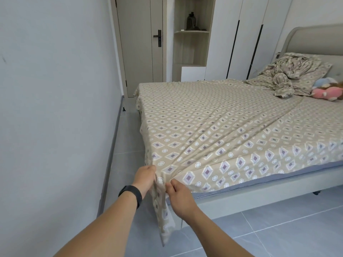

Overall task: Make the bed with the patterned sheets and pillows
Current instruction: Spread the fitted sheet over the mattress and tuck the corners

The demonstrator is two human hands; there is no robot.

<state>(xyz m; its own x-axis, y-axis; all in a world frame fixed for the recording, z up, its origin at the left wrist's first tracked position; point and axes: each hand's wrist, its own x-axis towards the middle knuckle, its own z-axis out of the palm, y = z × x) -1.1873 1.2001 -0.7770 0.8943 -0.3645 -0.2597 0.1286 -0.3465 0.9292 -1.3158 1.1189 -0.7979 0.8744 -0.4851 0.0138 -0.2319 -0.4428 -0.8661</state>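
The bed (pixel 259 199) stood in a grey-tiled room. The patterned sheet (pixel 213 123) already covered the mattress; left hand (pixel 144 176) and right hand (pixel 179 194) pinched its near corner, not tucked. The pillows (pixel 289 75) lay crumpled at the headboard.

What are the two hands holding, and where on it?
Both the left hand and right hand grip the patterned sheet at its near corner.

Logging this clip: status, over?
Left hand and right hand both pinch sheet corner. Sheet wrinkled. Crumpled bedding, plush toys at headboard.
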